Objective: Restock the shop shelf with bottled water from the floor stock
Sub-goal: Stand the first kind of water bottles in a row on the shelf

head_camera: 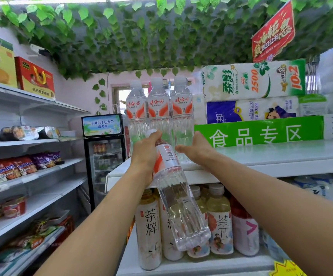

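Note:
Three clear water bottles with red-and-white labels stand upright in a row on the white top shelf (pixel 271 154): left bottle (pixel 136 108), middle bottle (pixel 158 106), right bottle (pixel 182 106). My left hand (pixel 144 154) grips the neck end of a fourth water bottle (pixel 178 198), which hangs tilted with its base toward me, in front of the shelf edge. My right hand (pixel 194 149) reaches to the base of the right bottle and touches it; its fingers are hidden behind the hand.
Tissue packs (pixel 253 82) and a green sign (pixel 259 134) sit behind the top shelf. Tea drink bottles (pixel 148 232) fill the shelf below. A small drinks fridge (pixel 103 156) stands ahead; snack shelves (pixel 22 170) run along the left.

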`<act>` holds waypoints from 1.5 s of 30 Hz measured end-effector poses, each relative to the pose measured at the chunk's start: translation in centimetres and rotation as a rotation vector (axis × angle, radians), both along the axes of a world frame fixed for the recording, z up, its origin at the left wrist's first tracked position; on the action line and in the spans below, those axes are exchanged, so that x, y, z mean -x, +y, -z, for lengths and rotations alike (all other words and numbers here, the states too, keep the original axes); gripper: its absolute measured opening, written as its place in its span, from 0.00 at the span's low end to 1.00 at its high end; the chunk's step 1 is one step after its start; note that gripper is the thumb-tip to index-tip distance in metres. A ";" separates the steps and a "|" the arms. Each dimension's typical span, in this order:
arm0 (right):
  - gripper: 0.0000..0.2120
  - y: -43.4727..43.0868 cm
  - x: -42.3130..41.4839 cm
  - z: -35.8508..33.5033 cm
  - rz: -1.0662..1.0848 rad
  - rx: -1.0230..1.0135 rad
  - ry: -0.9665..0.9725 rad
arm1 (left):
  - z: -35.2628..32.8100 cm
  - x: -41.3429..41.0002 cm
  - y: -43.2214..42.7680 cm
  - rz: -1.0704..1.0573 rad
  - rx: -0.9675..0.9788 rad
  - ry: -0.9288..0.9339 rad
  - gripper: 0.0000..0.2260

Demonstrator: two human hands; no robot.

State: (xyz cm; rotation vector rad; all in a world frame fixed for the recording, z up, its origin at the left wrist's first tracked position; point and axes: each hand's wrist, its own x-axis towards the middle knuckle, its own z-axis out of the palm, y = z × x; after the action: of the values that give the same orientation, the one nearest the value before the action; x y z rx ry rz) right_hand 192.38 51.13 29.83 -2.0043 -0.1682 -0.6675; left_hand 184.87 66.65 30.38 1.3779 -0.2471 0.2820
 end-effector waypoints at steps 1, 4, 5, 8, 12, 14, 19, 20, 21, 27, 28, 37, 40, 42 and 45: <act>0.28 0.0 0.3 0.0 -0.003 0.002 0.004 | 0.0 0.0 0.0 0.005 -0.006 0.004 0.13; 0.28 0.6 2.8 0.2 0.054 -0.013 -0.072 | -0.2 0.4 0.1 0.014 -0.015 -0.007 0.12; 0.27 0.9 4.1 0.4 0.106 -0.030 -0.163 | -0.3 0.6 0.2 0.020 -0.020 -0.017 0.12; 0.18 1.8 8.9 1.7 0.123 -0.121 -0.431 | -0.5 1.0 0.2 0.033 -0.040 -0.081 0.11; 0.34 3.0 14.4 4.2 -0.214 -0.107 -0.216 | -1.9 2.0 -0.5 0.002 -0.046 -0.171 0.13; 0.39 3.2 15.2 5.2 -0.148 0.090 -0.201 | -2.9 2.6 -1.2 0.026 -0.020 -0.189 0.14; 0.25 0.1 16.1 3.9 -0.443 -0.202 -0.042 | -4.8 4.1 -2.7 0.201 -0.012 -0.087 0.21; 0.23 -0.5 16.2 3.9 -0.567 -0.310 0.014 | -4.9 4.4 -2.8 0.246 -0.003 -0.061 0.23; 0.23 -1.1 16.3 4.0 -0.676 -0.414 0.065 | -4.9 4.7 -3.0 0.295 0.006 -0.046 0.23; 0.32 -3.0 17.2 4.0 -0.786 -0.447 0.157 | -5.1 5.7 -4.9 0.375 0.009 -0.093 0.17; 0.27 -3.1 17.5 3.9 -0.686 -0.348 0.126 | -5.4 5.8 -5.2 0.326 -0.022 -0.113 0.17; 0.26 -4.5 15.5 -1.2 -0.254 -0.243 -0.214 | -5.0 3.4 -5.0 -0.298 -0.404 -0.658 0.17; 0.27 -5.4 12.4 -3.1 -0.176 -0.271 -0.200 | -2.0 0.3 -4.0 -0.597 -0.772 -0.801 0.21; 0.27 -5.6 10.6 -3.7 -0.141 -0.272 -0.166 | -0.3 -1.2 -3.7 -0.709 -1.037 -0.899 0.25; 0.28 -5.3 8.6 -3.7 -0.113 -0.266 -0.130 | 0.7 -2.8 -3.4 -0.760 -1.323 -1.058 0.29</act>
State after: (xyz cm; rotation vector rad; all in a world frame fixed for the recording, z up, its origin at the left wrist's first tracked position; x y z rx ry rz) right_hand 183.75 45.84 33.57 -1.6854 -0.2545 -0.7094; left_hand 187.65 63.27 29.73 2.4776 -0.8790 1.7256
